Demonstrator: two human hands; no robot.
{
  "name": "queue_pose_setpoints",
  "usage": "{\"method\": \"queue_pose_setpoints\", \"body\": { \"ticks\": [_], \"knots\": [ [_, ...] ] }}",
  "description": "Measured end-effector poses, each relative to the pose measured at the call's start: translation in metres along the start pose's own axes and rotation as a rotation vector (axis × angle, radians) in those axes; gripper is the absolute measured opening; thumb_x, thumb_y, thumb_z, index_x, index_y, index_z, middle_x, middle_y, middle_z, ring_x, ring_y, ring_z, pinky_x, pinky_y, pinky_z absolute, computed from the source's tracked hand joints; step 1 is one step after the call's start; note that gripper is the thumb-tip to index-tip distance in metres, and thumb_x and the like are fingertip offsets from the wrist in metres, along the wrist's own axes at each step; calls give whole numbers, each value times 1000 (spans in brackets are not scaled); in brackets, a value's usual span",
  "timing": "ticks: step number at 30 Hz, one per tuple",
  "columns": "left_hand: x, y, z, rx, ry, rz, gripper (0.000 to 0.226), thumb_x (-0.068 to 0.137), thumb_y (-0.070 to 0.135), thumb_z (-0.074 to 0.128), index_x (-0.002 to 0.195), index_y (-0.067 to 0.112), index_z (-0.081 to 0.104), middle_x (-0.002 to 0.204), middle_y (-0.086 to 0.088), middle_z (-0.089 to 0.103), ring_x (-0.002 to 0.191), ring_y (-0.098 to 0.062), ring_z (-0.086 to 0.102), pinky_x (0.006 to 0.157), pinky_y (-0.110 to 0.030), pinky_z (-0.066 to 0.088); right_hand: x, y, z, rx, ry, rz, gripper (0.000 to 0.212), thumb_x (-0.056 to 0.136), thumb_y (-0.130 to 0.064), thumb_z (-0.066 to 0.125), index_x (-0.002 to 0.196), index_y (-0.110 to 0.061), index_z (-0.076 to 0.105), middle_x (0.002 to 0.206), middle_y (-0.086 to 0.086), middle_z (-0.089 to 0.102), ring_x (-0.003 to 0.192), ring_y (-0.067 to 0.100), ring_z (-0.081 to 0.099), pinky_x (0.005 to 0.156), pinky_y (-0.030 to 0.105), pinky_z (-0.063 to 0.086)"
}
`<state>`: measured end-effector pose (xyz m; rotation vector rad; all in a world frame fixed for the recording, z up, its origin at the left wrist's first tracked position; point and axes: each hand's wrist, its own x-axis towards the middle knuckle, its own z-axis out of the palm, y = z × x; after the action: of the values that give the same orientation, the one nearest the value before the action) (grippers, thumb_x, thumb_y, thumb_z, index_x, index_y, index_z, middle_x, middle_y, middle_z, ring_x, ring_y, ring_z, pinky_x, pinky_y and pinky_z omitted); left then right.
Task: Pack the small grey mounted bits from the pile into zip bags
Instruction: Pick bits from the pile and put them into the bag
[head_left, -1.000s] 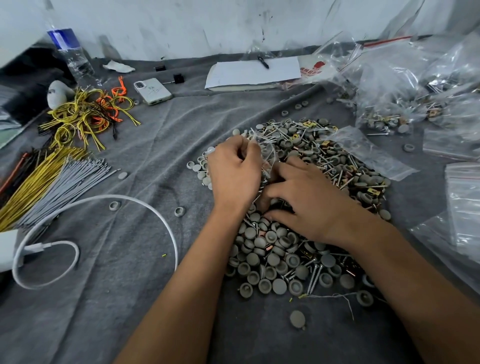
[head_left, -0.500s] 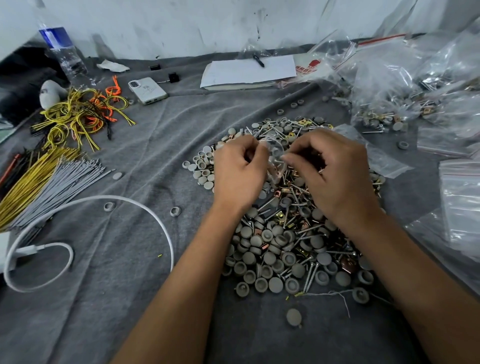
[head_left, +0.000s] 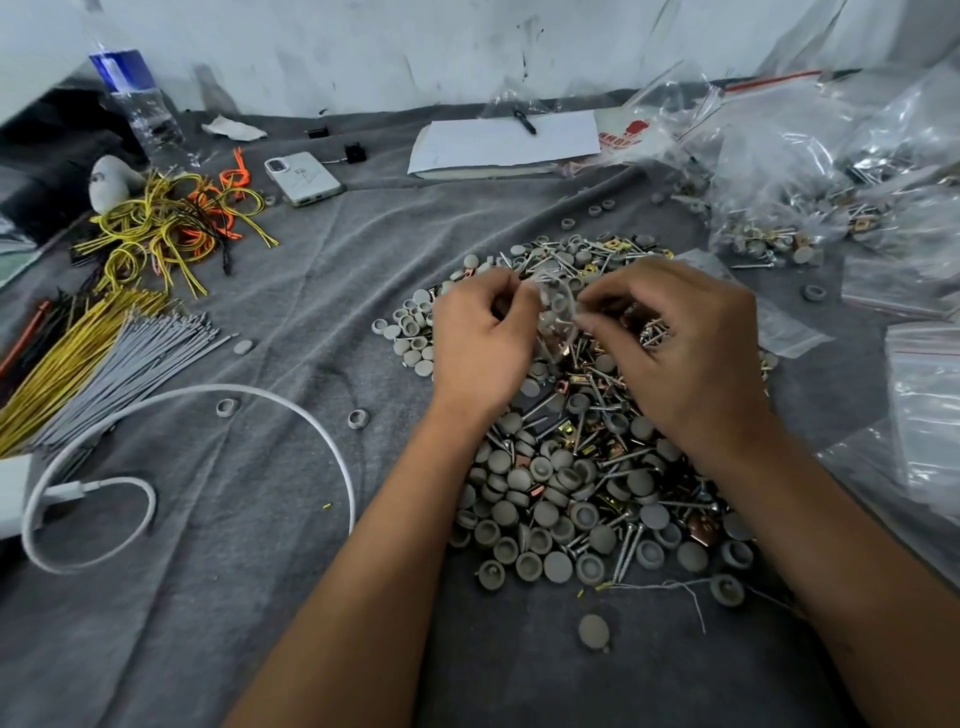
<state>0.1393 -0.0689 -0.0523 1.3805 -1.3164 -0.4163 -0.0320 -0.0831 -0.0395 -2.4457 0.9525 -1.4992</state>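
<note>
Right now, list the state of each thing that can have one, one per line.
Left hand: pinching the small bag.
Right hand: pinching the small bag, screws in its fingers.
Small bag: held up over the pile.
Pile: loose, unpacked.
Water bottle: upright.
Phone: face down.

Illumination is soft, even and fairly bright, with a cool cast; no single source is identified. Shadows are faint and diffuse — only slight darkening is noted under the forearms and in the folds of the grey cloth (head_left: 291, 322). Specular glare is observed on the clear plastic bags (head_left: 810, 171) at upper right, where contents are partly washed out. Wide-angle bending is evident along the frame edges — the white wall (head_left: 415, 47) appears curved. Fine detail is softened throughout, most of all at the corners.
</note>
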Motion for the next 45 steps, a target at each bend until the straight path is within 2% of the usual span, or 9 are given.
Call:
{"method": "queue_pose_setpoints", "body": {
  "ticks": [5, 8, 11, 14, 21, 25, 30, 37, 45],
  "knots": [
    [2, 0, -2, -2, 96, -72, 46, 97, 9, 59, 55, 20, 43, 49, 11, 41, 49, -5, 35, 53, -29, 31, -2, 11, -1, -200, -348, 74, 18, 85, -30, 81, 96, -16, 79, 95, -7, 65, 100, 21, 53, 87, 39, 46],
    [1, 2, -2, -1, 92, -66, 42, 97, 10, 59, 57, 10, 45, 51, -1, 43, 52, -12, 37, 53, -34, 34, -2, 11, -2, -291, -518, 122, 27, 87, -44, 75, 104, -23, 79, 102, -7, 58, 108, 19, 44, 92, 44, 47],
    [0, 3, -2, 0, 98, -39, 38, 95, 12, 58, 63, -4, 46, 57, -23, 48, 55, -19, 38, 54, -45, 40, 2, 7, -6, -339, -624, 177, 55, 82, -67, 57, 116, -28, 75, 115, -4, 57, 114, 19, 41, 97, 47, 45],
    [0, 3, -2, 6, 98, -29, 38, 94, 14, 57, 63, -3, 45, 55, -15, 43, 54, -18, 37, 54, -46, 39, 4, 3, -7, -373, -715, 208, 76, 73, -81, 47, 124, -30, 70, 128, -3, 53, 122, 19, 36, 104, 51, 41],
    [1, 3, -3, 3, 91, -55, 41, 96, 12, 58, 58, 9, 44, 53, -1, 43, 53, -15, 36, 54, -39, 35, -2, -1, 2, -327, -540, 214, 53, 87, -63, 59, 117, -21, 72, 111, -4, 59, 113, 19, 45, 97, 47, 46],
    [2, 4, -4, -17, 103, -66, 43, 97, 10, 58, 57, 14, 44, 51, 4, 41, 52, -13, 36, 54, -31, 33, -2, 5, 5, -333, -427, 244, 39, 99, -38, 61, 133, -18, 63, 121, 4, 58, 120, 23, 50, 96, 40, 47],
    [2, 4, -4, -27, 115, -64, 45, 97, 9, 59, 56, 17, 42, 50, 7, 40, 50, -10, 35, 53, -30, 32, 1, 5, 12, -454, -532, 164, 38, 102, -39, 57, 139, -33, 62, 122, 4, 49, 120, 27, 47, 94, 47, 51],
    [2, 4, -3, 7, 116, -61, 48, 97, 10, 59, 55, 20, 39, 50, 9, 39, 50, -8, 34, 52, -31, 31, 6, 5, 13, -453, -522, 180, 37, 92, -35, 73, 124, -19, 69, 121, 5, 57, 120, 28, 50, 96, 48, 50],
    [1, 4, -3, 5, 111, -62, 42, 97, 10, 59, 58, 13, 45, 52, 2, 42, 51, -11, 35, 52, -31, 32, 5, 7, 11, -421, -529, 184, 43, 93, -37, 71, 133, -23, 63, 126, 5, 55, 124, 27, 45, 102, 49, 47]
  ]
}}
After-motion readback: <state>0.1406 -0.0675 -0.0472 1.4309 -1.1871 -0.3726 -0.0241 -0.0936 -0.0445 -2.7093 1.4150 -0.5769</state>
